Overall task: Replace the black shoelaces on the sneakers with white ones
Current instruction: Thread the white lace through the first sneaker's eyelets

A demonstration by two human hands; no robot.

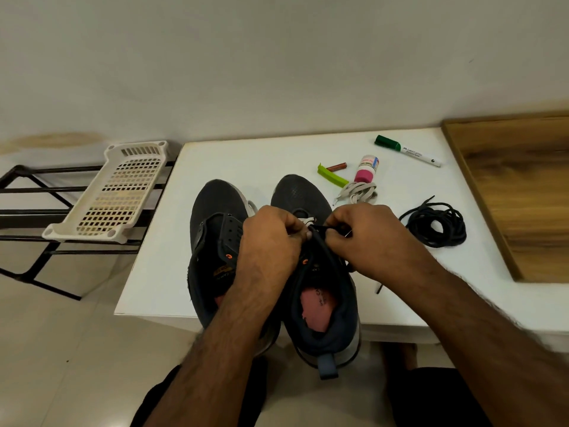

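A: Where are the hands?

B: Both sit over the right shoe (320, 272), close together at its eyelets. The left hand (271, 238) has its fingers curled, pinching a white lace (303, 219) that shows just past its fingertips. The right hand (366, 238) is curled too, pinching a black lace (326, 229) between thumb and fingers.

A: And the rest of that black lace?

B: One end trails out below the right hand's wrist and lies on the table (246, 155), tip toward the near edge.

A: The other shoe?

B: The left shoe (215, 241) stands just left of the left hand, touching its mate, tongue loose, no lace that I can see. The left forearm crosses its heel.

A: Anything beyond the grip?

B: Past the right hand's knuckles lies a bundled white lace (358, 194), with a pink-capped bottle (366, 169) touching it, a green clip (332, 175) and a small brown tube (336, 166). Farther off, a green marker (406, 150). To the right of the right hand, a coil of black lace (435, 224).

A: And off the table?

B: A white basket (114, 192) on a black rack (27, 211), well left of the left hand.
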